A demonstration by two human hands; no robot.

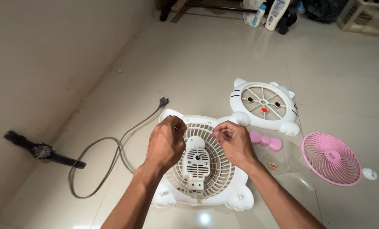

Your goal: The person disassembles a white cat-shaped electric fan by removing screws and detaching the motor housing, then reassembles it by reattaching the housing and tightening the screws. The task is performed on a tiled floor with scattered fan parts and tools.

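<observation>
While the white plastic cat-shaped fan housing (202,163) lies grille-up on the floor at lower centre, kept flat for access, its upper rim is pinched by the left hand (166,142) and the right hand (234,142), fingers closed on the ribs; parted pieces are laid aside at right: white cat-face front frame (263,106), pink round grille (331,159), pink bow (266,141)

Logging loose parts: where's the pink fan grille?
Head view, right side: the pink fan grille lies flat on the floor, right of the right hand, beside a small white knob.
</observation>
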